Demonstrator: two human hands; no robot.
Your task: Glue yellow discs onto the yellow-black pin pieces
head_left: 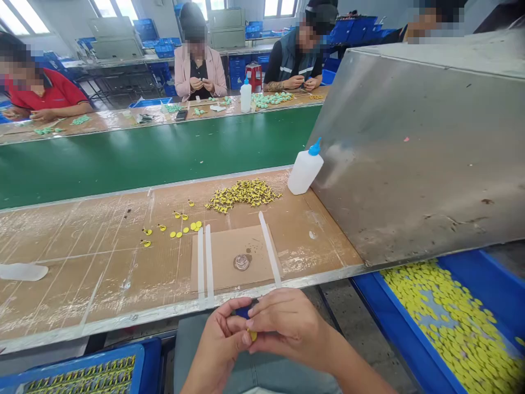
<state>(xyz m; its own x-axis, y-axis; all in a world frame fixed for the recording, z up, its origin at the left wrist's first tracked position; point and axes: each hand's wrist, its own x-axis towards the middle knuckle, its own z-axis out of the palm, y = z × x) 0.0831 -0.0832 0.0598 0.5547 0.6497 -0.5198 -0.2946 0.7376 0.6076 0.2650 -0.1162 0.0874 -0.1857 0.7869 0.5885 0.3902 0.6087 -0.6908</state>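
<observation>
Both hands meet over my lap, just in front of the table edge. My left hand [225, 335] is closed, with its thumb and fingers pinching a small yellow piece [252, 334]. My right hand [289, 323] is closed against the same piece from the other side, its fingertips covering most of it. A dark blue bit [243, 312] shows between the hands; what it is I cannot tell. On the table ahead, a small clear round dish [241, 262] stands on a taped cardboard sheet [221, 273]. Yellow discs [196, 225] and a pile of small yellow-and-dark parts [245, 195] lie beyond.
A white bottle with a blue nozzle [305, 169] stands beside a large metal housing [418, 153]. At right, a blue bin [381, 306] holds many yellow discs; a blue tray [141, 361] of parts sits lower left. People work across the green belt [164, 148].
</observation>
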